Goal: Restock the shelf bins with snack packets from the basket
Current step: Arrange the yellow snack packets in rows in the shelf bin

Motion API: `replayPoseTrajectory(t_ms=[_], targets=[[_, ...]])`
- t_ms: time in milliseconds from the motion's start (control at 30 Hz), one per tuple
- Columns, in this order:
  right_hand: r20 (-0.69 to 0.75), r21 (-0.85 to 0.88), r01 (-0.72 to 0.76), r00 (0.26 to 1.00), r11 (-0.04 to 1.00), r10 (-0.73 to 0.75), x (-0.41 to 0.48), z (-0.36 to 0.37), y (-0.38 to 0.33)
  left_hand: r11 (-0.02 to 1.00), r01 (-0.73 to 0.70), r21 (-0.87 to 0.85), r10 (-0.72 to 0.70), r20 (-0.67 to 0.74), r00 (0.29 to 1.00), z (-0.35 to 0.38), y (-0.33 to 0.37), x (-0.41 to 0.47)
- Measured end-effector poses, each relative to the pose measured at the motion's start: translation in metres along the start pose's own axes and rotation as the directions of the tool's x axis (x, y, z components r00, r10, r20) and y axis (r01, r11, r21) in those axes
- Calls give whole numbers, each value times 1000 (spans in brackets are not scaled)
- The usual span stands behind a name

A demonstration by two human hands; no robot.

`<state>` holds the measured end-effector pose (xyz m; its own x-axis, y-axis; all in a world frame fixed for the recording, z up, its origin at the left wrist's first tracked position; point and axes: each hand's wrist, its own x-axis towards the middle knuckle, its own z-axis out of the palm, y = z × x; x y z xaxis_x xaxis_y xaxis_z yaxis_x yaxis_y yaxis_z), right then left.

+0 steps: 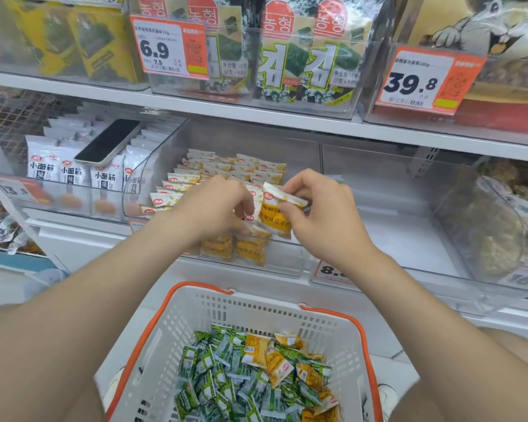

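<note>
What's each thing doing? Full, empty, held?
Yellow snack packet, pinched by right hand.
Left hand, curled among binned yellow packets; grip unclear.
Clear plastic middle bin, partly filled.
White plastic basket with orange handles, partly full of green and yellow packets.
Black phone, lying atop white packets.

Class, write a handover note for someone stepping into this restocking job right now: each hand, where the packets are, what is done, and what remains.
Right hand: pinches the held yellow packet over the front of the middle bin.
Left hand: fingers curled down among the packets at the bin's front; whether it grips one is unclear.
Done: rows of shelved yellow packets already stand in that bin.
Left: seat the held packet. The basket below holds a few loose yellow packets and many green packets to shelve.
</note>
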<state>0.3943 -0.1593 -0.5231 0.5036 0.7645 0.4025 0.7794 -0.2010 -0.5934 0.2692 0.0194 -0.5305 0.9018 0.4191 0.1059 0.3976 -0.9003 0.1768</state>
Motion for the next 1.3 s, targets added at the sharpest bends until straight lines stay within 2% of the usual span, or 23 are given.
replayPoseTrajectory(t_ms=[133,233,533,600,700,767,867,1000,1067,1133,1200,1300], targets=[[189,-193,34,982,981,3,7,4,-2,999,-22,-36,25,86,996,4,-9,15],[307,-261,55,951,964,29,11,8,-4,999,-35,28,30,157,987,5,-8,21],[448,-218,61,893,974,44,28,26,-3,996,-33,77,30,38,999,15,-7,28],[497,-213,42,865,976,71,34,27,-2,999,-30,26,29,27,999,20,-13,30],[584,-187,-28,800,982,134,40,24,-1,988,-31,-152,36,28,999,18,-23,30],[592,-158,-93,788,983,170,42,24,-3,970,-26,-242,43,64,997,11,-28,26],[553,-178,-142,804,974,218,44,29,-8,960,-18,-279,49,107,993,0,-33,19],[497,-146,-332,790,932,359,47,48,-8,975,15,-223,27,183,983,-7,-37,12],[485,-163,-366,779,916,397,47,55,-5,978,43,-204,2,218,976,-9,-39,10],[496,-159,-404,757,901,426,44,52,-6,983,58,-174,-22,205,979,-11,-39,9],[491,-120,-469,738,875,463,42,43,-10,989,52,-136,-34,127,991,-7,-40,8],[484,-192,-494,704,848,520,41,35,-18,999,32,-13,-31,56,998,6,-42,5]])
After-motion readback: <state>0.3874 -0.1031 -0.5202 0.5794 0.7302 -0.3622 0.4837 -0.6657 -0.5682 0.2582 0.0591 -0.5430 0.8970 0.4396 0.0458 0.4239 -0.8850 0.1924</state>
